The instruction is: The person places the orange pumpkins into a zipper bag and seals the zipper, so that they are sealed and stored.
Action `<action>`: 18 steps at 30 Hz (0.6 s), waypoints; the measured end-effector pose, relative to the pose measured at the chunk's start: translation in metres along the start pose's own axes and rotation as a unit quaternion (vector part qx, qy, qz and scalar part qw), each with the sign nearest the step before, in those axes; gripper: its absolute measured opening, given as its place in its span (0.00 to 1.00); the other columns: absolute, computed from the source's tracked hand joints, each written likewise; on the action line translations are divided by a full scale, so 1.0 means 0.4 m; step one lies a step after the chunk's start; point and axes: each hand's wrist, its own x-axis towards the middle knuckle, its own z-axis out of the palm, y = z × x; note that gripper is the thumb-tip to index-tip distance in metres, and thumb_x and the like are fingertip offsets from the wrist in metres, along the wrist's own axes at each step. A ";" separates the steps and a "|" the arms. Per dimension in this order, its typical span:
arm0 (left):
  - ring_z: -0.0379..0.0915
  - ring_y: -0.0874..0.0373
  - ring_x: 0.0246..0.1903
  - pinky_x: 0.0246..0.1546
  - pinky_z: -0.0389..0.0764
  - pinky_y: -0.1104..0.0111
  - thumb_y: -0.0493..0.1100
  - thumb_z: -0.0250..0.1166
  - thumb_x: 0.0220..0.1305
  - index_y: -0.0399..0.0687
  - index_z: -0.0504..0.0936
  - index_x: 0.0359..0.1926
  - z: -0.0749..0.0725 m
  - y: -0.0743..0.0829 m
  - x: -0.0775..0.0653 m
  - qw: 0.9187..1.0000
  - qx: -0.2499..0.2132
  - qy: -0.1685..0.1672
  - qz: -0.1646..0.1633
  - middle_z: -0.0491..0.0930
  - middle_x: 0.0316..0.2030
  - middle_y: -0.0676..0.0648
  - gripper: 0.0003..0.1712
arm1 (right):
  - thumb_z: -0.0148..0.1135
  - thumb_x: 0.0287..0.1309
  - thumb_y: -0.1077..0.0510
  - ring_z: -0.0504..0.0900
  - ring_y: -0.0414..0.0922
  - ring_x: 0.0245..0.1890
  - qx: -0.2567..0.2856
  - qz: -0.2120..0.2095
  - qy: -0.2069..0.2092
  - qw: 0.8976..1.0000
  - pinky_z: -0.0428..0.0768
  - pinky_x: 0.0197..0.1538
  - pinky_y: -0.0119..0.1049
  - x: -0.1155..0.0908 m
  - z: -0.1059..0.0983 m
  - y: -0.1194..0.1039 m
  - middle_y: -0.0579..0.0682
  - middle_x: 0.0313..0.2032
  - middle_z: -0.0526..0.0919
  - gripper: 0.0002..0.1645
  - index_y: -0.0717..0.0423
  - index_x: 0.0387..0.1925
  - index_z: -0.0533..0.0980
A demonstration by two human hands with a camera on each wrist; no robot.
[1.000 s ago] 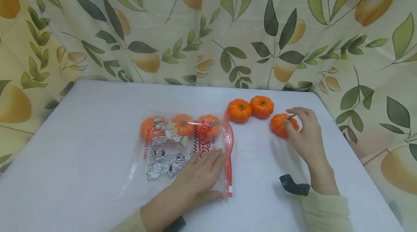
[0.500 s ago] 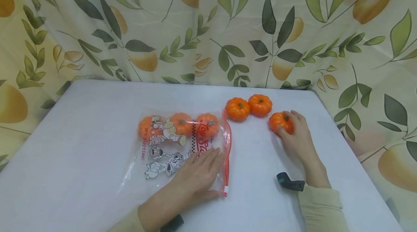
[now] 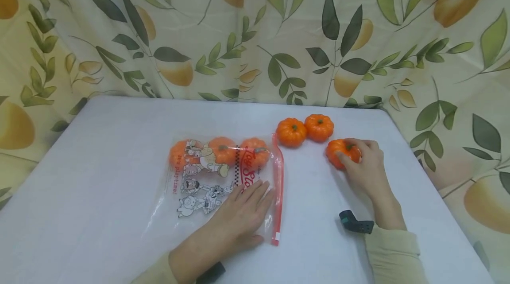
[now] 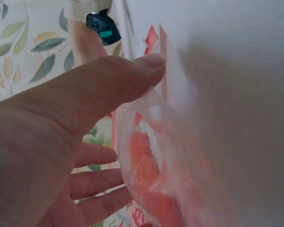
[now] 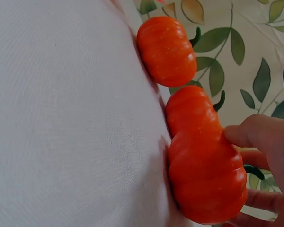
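Observation:
My left hand (image 3: 243, 213) lies with its fingers straight across a clear zip bag (image 3: 163, 213) printed with cartoon figures and red lettering. Three orange toy pumpkins (image 3: 223, 151) show through the plastic in a row. In the left wrist view, the thumb is by the bag's lifted edge (image 4: 154, 97) and the other fingers lie beyond it. At the right, my right hand (image 3: 368, 171) grips another small orange pumpkin (image 3: 338, 153), thumb on the near side and fingers over the far side. The right wrist view shows this pumpkin (image 5: 206, 189) low on the white surface.
Two more toy pumpkins (image 3: 291, 132) sit side by side behind the bag's red zip edge (image 3: 279, 204), left of the gripped one. All rest on a white table (image 3: 99, 177). A leaf-and-fruit patterned cloth (image 3: 223, 31) hangs behind it.
My right hand has gone from hovering around the pumpkin's stem to gripping its sides, and the pumpkin has shifted slightly left. The left hand stays on the bag.

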 end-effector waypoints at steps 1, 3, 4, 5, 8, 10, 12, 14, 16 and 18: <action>0.48 0.51 0.77 0.74 0.59 0.51 0.64 0.69 0.58 0.51 0.52 0.78 0.000 0.000 0.000 1.000 0.000 0.000 0.000 0.53 0.78 0.48 0.55 | 0.56 0.68 0.47 0.58 0.67 0.64 0.003 0.003 -0.001 1.000 0.67 0.62 0.70 -0.002 -0.001 -0.002 0.68 0.65 0.58 0.30 0.58 0.66 0.68; 0.48 0.52 0.77 0.74 0.59 0.51 0.64 0.69 0.58 0.51 0.52 0.78 -0.001 0.000 -0.001 1.000 0.002 -0.001 0.000 0.53 0.78 0.48 0.55 | 0.56 0.67 0.47 0.59 0.67 0.63 0.011 0.007 -0.006 1.000 0.67 0.62 0.69 -0.003 -0.003 -0.006 0.69 0.64 0.57 0.31 0.58 0.66 0.68; 0.48 0.52 0.77 0.74 0.60 0.51 0.64 0.69 0.58 0.51 0.52 0.78 -0.001 0.000 -0.001 1.000 0.002 -0.001 0.001 0.53 0.78 0.49 0.55 | 0.57 0.67 0.47 0.60 0.67 0.63 0.014 0.009 -0.011 1.000 0.67 0.63 0.69 -0.004 -0.004 -0.008 0.69 0.64 0.57 0.32 0.58 0.66 0.67; 0.48 0.52 0.77 0.74 0.60 0.51 0.64 0.69 0.58 0.51 0.52 0.78 -0.001 0.000 -0.001 1.000 0.002 -0.003 0.001 0.53 0.78 0.48 0.55 | 0.57 0.67 0.47 0.60 0.67 0.63 0.017 0.009 -0.017 1.000 0.67 0.64 0.69 -0.004 -0.005 -0.009 0.69 0.65 0.56 0.33 0.59 0.66 0.66; 0.49 0.52 0.77 0.74 0.60 0.52 0.63 0.69 0.58 0.51 0.54 0.77 -0.002 -0.001 0.000 1.000 -0.003 -0.008 0.001 0.53 0.77 0.49 0.54 | 0.58 0.65 0.49 0.59 0.68 0.65 0.015 0.003 -0.034 0.999 0.66 0.65 0.69 -0.002 -0.008 -0.008 0.70 0.68 0.54 0.34 0.61 0.67 0.65; 0.48 0.52 0.77 0.74 0.59 0.51 0.63 0.69 0.57 0.51 0.55 0.77 -0.003 -0.004 0.001 1.000 -0.013 -0.014 0.001 0.53 0.78 0.49 0.54 | 0.59 0.65 0.51 0.58 0.67 0.67 0.008 -0.012 -0.046 0.999 0.65 0.66 0.69 -0.002 -0.013 -0.007 0.69 0.69 0.55 0.34 0.62 0.67 0.64; 0.46 0.52 0.78 0.75 0.58 0.51 0.62 0.70 0.58 0.51 0.56 0.77 -0.004 -0.007 0.003 1.000 -0.022 -0.022 0.000 0.52 0.78 0.49 0.53 | 0.60 0.64 0.53 0.59 0.67 0.67 0.003 -0.026 -0.054 0.998 0.65 0.66 0.69 -0.002 -0.017 -0.006 0.69 0.69 0.58 0.35 0.63 0.67 0.63; 0.45 0.52 0.78 0.75 0.57 0.51 0.61 0.70 0.58 0.51 0.56 0.77 -0.004 -0.013 0.003 0.999 -0.033 -0.034 -0.003 0.51 0.78 0.49 0.52 | 0.61 0.63 0.53 0.59 0.66 0.67 0.004 -0.036 -0.066 0.997 0.65 0.66 0.69 -0.003 -0.020 -0.006 0.69 0.69 0.60 0.36 0.62 0.68 0.63; 0.43 0.52 0.78 0.76 0.55 0.51 0.61 0.69 0.59 0.52 0.56 0.77 -0.005 -0.019 0.002 0.998 -0.042 -0.045 -0.004 0.50 0.79 0.50 0.52 | 0.62 0.64 0.52 0.59 0.66 0.67 0.003 -0.043 -0.079 0.996 0.65 0.65 0.70 -0.006 -0.024 -0.009 0.68 0.69 0.60 0.36 0.61 0.69 0.62; 0.42 0.53 0.79 0.76 0.54 0.51 0.60 0.69 0.59 0.52 0.55 0.77 -0.008 -0.027 0.000 0.997 -0.051 -0.055 -0.005 0.49 0.79 0.50 0.52 | 0.62 0.64 0.52 0.59 0.67 0.68 -0.001 -0.049 -0.092 0.995 0.66 0.65 0.70 -0.007 -0.027 -0.011 0.68 0.70 0.59 0.37 0.60 0.69 0.62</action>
